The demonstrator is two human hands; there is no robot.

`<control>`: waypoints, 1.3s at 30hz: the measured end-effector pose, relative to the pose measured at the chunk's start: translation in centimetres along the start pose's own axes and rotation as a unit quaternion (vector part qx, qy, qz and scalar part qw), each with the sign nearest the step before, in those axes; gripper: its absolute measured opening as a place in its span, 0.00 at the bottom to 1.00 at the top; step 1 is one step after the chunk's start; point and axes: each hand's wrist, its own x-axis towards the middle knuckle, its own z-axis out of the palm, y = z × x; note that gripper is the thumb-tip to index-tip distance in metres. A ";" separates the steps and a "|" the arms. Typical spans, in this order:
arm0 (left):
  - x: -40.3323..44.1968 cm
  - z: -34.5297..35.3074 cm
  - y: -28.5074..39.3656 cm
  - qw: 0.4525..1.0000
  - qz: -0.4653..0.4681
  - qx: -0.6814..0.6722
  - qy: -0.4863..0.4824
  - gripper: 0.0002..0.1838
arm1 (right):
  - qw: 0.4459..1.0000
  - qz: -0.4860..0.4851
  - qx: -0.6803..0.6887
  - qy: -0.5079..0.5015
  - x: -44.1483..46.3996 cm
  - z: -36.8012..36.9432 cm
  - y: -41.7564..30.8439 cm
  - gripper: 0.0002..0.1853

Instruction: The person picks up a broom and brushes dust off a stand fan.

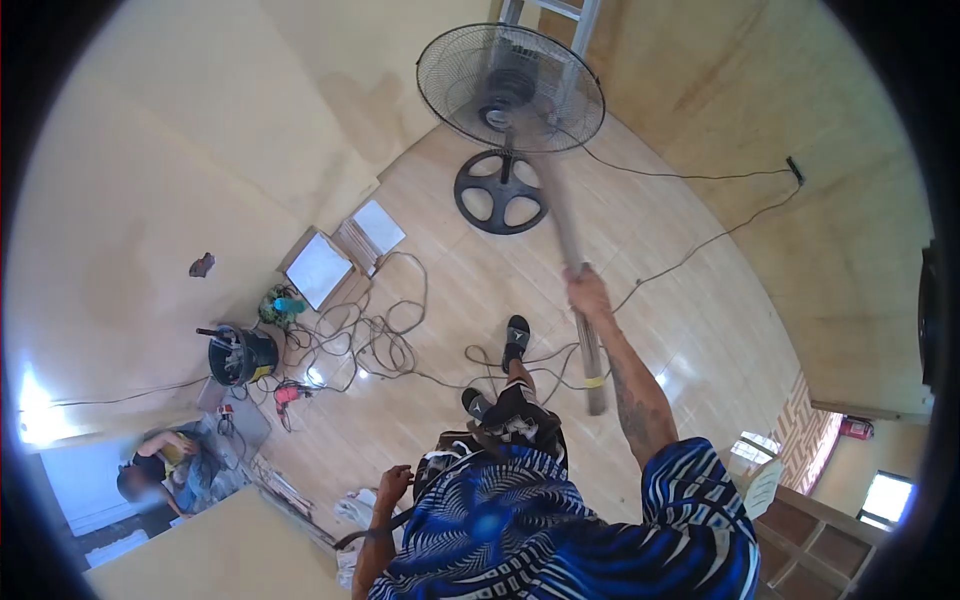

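Observation:
My right hand (588, 292) is closed around a long grey-brown pole (590, 365) with a yellow band near its lower end. The pole's upper part is blurred and reaches toward a black stand fan (510, 90); I cannot tell whether they touch. The fan's round base (500, 192) rests on the tiled floor. My left hand (395, 482) hangs beside my waist, its fingers loosely bent and nothing visible in them. A dark bag or pouch (455, 445) sits at my waist near that hand.
Tangled cable (375, 335) crosses the floor around my feet. Along the left wall are a black bucket (240, 355), a red power drill (290, 395) and tile boxes (322, 270). Another person (170, 470) crouches at lower left. A ladder (585, 25) stands behind the fan.

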 end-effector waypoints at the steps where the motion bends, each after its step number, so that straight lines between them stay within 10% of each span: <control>1: 0.6 -0.4 -0.7 1.000 0.009 -0.019 0.016 0.19 | 0.997 -0.014 0.077 0.021 -2.7 -1.6 -1.6 0.32; 7: -0.1 0.6 -1.3 0.997 0.034 -0.026 0.068 0.19 | 0.968 -0.153 -0.199 0.010 -4.2 0.3 3.3 0.29; 11: 0.8 0.9 -3.4 0.997 0.051 -0.013 0.063 0.19 | 0.992 -0.063 0.071 0.083 -5.8 -3.4 -5.7 0.27; 20: 0.5 1.8 -7.0 0.992 0.051 -0.114 0.030 0.20 | 0.991 -0.063 0.119 -0.009 -3.9 0.6 -6.4 0.23; 26: -0.8 2.7 -8.8 0.970 0.050 -0.221 0.092 0.19 | 0.981 -0.116 0.118 0.102 -12.3 -0.9 -8.6 0.21; 32: -4.4 3.0 -7.3 0.979 0.029 -0.196 0.055 0.18 | 0.988 -0.071 0.132 -0.035 -5.5 0.8 -5.3 0.21; 39: -3.4 2.1 -9.5 0.976 0.059 -0.178 0.112 0.20 | 0.986 -0.081 0.107 0.099 -11.8 2.5 -5.8 0.20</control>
